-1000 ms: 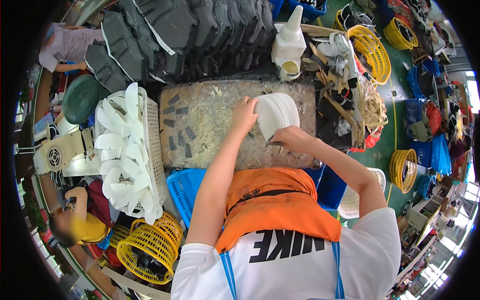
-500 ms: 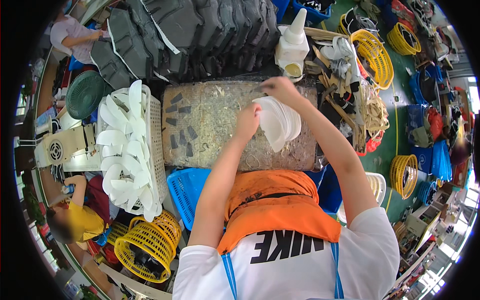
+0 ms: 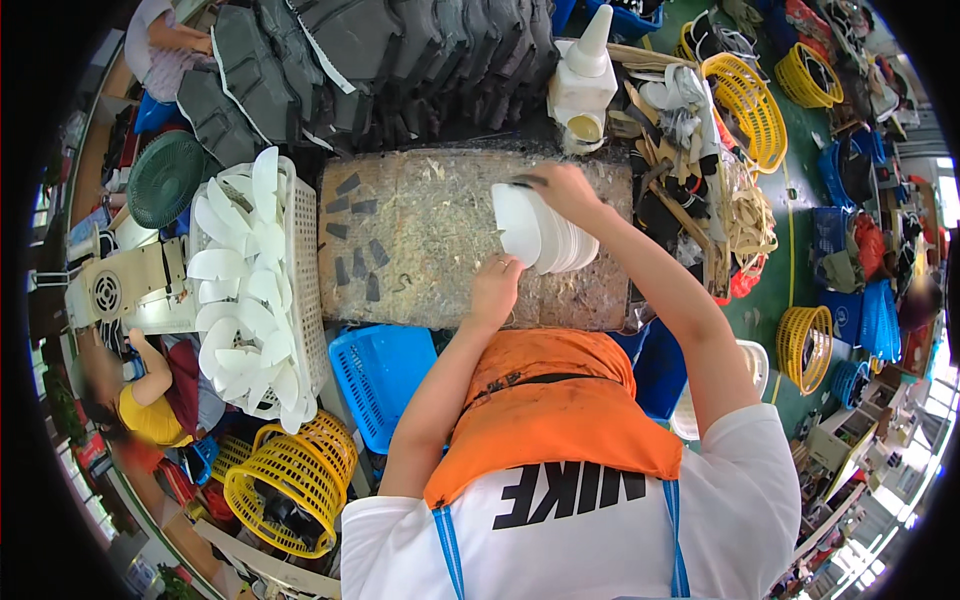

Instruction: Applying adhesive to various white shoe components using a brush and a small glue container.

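As the head view shows, the white stack (image 3: 545, 238) sits fanned on the board (image 3: 440, 275), toward its three o'clock side. The left hand (image 3: 497, 291) touches the stack's edge at seven o'clock; whether it pinches cannot be told. The right hand (image 3: 561, 190), at twelve, grasps a dark piece (image 3: 526, 181), partly hidden by its fingers and too small to identify. Dark strips (image 3: 378, 253) lie at nine o'clock on the board; beyond it at eleven, black sheets (image 3: 385, 60) are cut off at the top.

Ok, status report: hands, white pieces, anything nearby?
Left hand touching fanned white pieces; right hand at far edge, gripping dark item; dark strips off left.
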Demonstrator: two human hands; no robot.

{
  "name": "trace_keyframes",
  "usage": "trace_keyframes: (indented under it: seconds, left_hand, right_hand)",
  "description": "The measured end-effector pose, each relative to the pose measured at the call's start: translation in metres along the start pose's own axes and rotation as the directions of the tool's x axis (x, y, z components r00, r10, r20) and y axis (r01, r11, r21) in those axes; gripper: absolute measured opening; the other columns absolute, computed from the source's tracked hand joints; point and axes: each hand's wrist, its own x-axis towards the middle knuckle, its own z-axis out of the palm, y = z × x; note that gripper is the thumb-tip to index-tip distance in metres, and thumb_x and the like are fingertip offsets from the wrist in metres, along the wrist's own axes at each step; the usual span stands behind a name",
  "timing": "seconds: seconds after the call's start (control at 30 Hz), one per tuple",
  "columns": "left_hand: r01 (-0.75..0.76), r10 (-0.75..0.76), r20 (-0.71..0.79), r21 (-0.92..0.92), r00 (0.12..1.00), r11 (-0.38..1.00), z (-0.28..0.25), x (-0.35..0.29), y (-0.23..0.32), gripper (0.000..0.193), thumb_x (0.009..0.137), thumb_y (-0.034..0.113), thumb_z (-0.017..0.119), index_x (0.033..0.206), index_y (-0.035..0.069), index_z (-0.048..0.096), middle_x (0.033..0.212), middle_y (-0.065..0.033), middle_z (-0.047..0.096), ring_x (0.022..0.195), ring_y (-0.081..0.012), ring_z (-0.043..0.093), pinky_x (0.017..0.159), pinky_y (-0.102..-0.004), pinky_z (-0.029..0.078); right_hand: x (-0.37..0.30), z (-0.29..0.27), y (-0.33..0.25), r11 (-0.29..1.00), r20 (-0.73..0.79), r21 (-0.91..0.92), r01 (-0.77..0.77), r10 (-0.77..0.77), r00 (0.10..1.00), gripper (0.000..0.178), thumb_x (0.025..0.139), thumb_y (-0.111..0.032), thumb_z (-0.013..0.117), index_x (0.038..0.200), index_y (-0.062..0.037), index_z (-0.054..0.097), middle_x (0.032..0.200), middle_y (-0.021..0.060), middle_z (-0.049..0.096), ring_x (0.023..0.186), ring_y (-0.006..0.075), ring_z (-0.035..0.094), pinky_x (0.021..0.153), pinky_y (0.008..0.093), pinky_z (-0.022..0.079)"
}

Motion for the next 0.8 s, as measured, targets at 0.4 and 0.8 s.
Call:
trace_keyframes:
  seconds: [0.4, 0.8]
  left_hand:
    - [0.03, -0.03, -0.01, 0.057, 0.999, 0.998, 0.021, -0.012, -0.016, 0.012, 0.073, 0.007, 0.065, 0.084, 0.006, 0.058, 0.089, -0.0122, 0.058, 0.084, -0.0323, 0.056, 0.069, -0.0428, 0.045]
    - [0.038, -0.737, -0.593, -0.77, 0.324, 0.637, -0.221, -0.021, -0.057, 0.008, 0.079, 0.002, 0.064, 0.086, 0.005, 0.064, 0.082, -0.0013, 0.062, 0.077, -0.0103, 0.057, 0.074, -0.0231, 0.046]
  right_hand:
    - [-0.05, -0.004, -0.012, 0.949, 0.16, 0.077, -0.307, 0.292, 0.943, 0.025, 0.076, -0.021, 0.062, 0.095, -0.006, 0.068, 0.084, 0.0203, 0.065, 0.08, 0.0367, 0.062, 0.073, 0.0412, 0.049]
    - [-0.107, 0.015, -0.042, 0.973, -0.013, -0.222, 0.06, -0.064, 0.998, 0.033, 0.073, 0.0, 0.057, 0.105, -0.0052, 0.06, 0.096, 0.0158, 0.06, 0.084, 0.0383, 0.058, 0.072, 0.0442, 0.047]
